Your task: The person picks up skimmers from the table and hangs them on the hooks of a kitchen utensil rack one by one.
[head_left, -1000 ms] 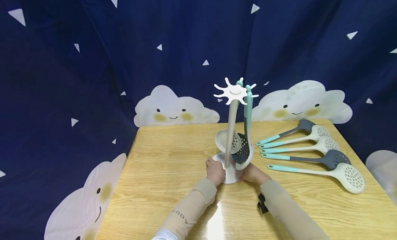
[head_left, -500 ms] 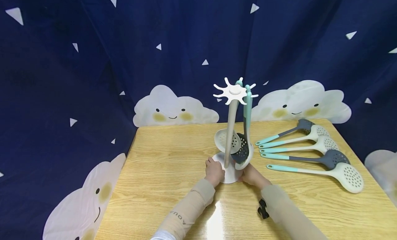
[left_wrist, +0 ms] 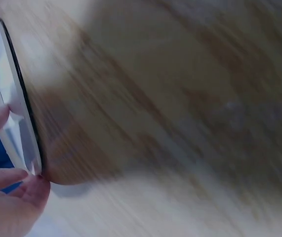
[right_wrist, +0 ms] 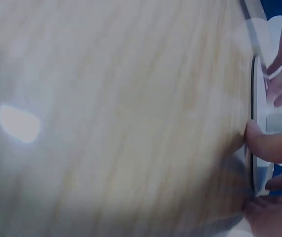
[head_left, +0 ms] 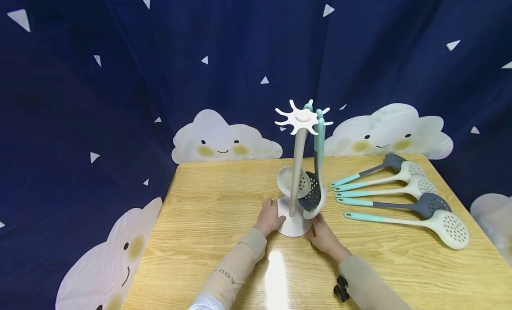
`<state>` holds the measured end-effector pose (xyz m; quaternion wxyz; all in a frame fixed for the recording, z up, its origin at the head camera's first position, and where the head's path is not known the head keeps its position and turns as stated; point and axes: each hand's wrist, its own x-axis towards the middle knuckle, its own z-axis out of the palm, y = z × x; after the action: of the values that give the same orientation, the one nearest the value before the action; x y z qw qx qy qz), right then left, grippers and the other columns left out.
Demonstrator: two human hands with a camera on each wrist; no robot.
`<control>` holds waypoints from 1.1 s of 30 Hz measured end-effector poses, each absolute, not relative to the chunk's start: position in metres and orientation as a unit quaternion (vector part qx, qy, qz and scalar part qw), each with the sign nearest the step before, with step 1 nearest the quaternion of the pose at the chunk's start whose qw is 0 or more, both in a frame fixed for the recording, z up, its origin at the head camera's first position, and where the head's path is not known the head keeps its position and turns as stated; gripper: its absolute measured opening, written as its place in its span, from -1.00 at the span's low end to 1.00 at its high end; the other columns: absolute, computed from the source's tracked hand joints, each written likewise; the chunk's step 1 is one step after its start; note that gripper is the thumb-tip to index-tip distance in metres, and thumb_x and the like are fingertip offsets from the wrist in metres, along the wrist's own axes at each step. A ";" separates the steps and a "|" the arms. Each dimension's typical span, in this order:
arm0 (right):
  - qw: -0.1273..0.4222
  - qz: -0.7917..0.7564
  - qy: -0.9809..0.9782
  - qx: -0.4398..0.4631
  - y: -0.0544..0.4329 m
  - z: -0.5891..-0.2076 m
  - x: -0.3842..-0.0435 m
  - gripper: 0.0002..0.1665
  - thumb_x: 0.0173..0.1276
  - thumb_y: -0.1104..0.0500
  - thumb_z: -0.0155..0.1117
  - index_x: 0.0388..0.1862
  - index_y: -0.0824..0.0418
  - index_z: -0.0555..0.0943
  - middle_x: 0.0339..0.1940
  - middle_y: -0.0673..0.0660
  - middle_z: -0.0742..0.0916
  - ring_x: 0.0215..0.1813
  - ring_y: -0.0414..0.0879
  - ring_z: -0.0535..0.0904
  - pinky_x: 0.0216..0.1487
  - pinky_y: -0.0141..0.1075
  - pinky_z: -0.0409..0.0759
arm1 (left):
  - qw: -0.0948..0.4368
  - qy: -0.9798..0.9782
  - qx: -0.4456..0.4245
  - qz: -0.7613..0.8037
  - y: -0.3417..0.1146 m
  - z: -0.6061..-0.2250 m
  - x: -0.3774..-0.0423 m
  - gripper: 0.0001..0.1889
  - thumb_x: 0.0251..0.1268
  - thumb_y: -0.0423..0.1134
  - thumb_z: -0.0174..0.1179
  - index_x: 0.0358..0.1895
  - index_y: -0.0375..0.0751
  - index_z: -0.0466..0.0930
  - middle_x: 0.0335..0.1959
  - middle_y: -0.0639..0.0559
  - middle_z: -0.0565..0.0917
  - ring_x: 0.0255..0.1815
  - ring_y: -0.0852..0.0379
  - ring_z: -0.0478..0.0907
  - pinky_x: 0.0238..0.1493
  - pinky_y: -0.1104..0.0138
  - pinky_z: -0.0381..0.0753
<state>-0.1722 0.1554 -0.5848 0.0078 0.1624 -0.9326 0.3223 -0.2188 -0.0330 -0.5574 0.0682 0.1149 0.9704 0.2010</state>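
Observation:
In the head view a white utensil stand [head_left: 297, 176] rises from a round base [head_left: 293, 230] and ends in a star-shaped top [head_left: 302, 118]. Several utensils with mint handles hang on its right side, among them a pale perforated spoon [head_left: 286, 181] and a dark grey perforated one [head_left: 310, 199]. My left hand [head_left: 270, 218] holds the base's left edge, fingers and thumb spread at the rim. On the opposite edge, my right hand [head_left: 325, 238] holds the rim, with its thumb [right_wrist: 261, 143] against the side in the right wrist view.
Several perforated utensils lie in a row on the wooden table's right side, including a grey one [head_left: 430, 205] and a large white skimmer [head_left: 452, 230]. A dark blue curtain [head_left: 240, 34] with cloud pictures hangs behind the table.
My left hand has shifted a little left and my right hand slightly toward me around the base's edge. The stand and the hanging utensils keep their place.

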 end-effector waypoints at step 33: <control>0.087 0.285 -0.952 0.068 0.108 -0.584 -0.156 0.14 -0.14 0.11 0.52 0.27 0.58 0.08 0.22 0.55 0.25 0.24 0.37 0.17 0.24 0.12 0.15 | 0.066 0.961 0.104 0.246 -0.028 -0.550 -0.228 -0.46 0.03 -0.26 0.31 0.06 -0.51 0.40 -0.01 -0.24 0.31 0.02 -0.14 0.25 0.08 0.19 0.35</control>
<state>-0.1564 0.1075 -0.5840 0.0871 0.0678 -0.9521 0.2850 -0.2285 -0.0285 -0.5495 0.0656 0.1043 0.9613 0.2463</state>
